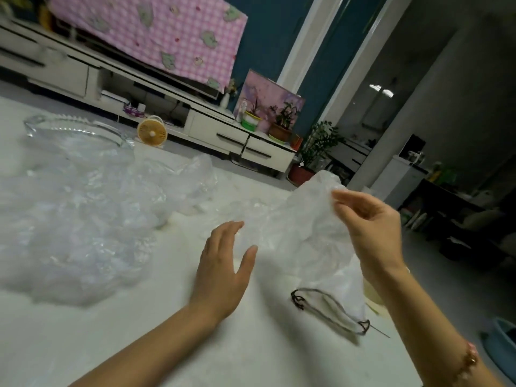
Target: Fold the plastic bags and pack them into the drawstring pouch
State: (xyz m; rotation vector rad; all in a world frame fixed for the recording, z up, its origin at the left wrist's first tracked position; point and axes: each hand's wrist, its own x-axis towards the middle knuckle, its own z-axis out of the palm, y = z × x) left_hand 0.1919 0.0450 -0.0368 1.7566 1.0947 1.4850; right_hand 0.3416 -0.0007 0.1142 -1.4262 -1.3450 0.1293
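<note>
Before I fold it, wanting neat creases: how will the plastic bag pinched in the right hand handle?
Probably floppy: the plastic bag hangs crumpled from the right hand. Likely very light, since it looks thin and translucent.

Shot from the head, wide and tilted; looking forward and down across the table [167, 344], close over left hand [223, 263] and right hand [371, 230], toward the cabinet [217, 129] behind.

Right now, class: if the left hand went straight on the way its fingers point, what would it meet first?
Probably the plastic bag that the right hand pinches and holds up; its loose part lies just beyond the fingertips of the left hand. Depth is unclear, so contact is uncertain.
</note>
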